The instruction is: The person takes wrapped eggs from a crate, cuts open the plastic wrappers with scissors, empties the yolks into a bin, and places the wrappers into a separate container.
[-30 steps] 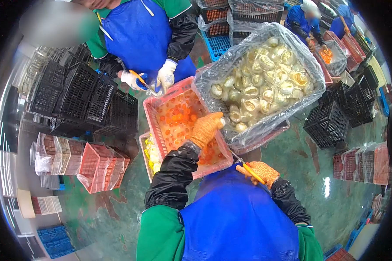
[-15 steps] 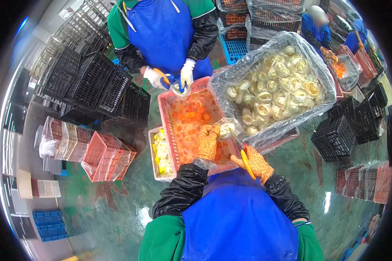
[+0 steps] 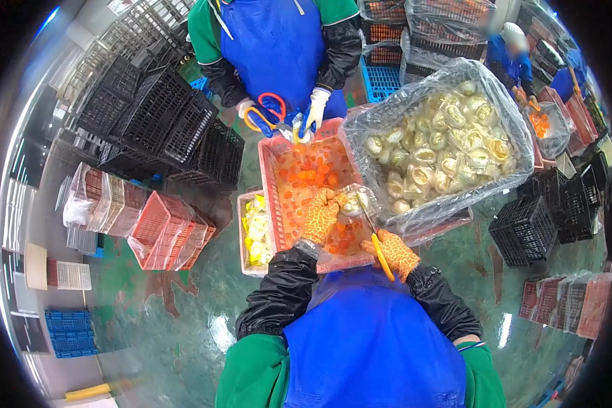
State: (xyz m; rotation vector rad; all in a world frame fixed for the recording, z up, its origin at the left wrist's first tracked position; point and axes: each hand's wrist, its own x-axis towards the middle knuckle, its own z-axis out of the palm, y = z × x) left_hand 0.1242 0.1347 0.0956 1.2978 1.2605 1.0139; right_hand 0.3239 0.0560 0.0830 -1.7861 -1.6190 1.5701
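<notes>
My left hand (image 3: 321, 216), in an orange patterned glove, pinches a clear plastic pouch (image 3: 353, 203) with a pale, round shellfish-like piece inside. My right hand (image 3: 397, 254), gloved alike, is closed around yellow-handled scissors (image 3: 381, 256). Their blades point up at the pouch's right side; whether they touch it I cannot tell. Beneath my left hand stands a red crate (image 3: 270, 204) of cloudy liquid with small orange pieces (image 3: 313, 171). To its right, a plastic-lined crate (image 3: 449, 197) holds many similar clear pouches (image 3: 423, 156).
A co-worker's white-gloved hand (image 3: 315, 112) works across the red crate, with orange-handled scissors (image 3: 270, 117). A small crate of yellow-and-white packets (image 3: 256, 234) sits at left. Stacked black crates (image 3: 163, 122) and red crates (image 3: 166, 234) stand farther left; another person (image 3: 510, 58) is at upper right.
The view has shifted, so the crates appear farther right. My hands keep the pouch and scissors close together. The co-worker's scissors handles have spread apart and now show clearly.
</notes>
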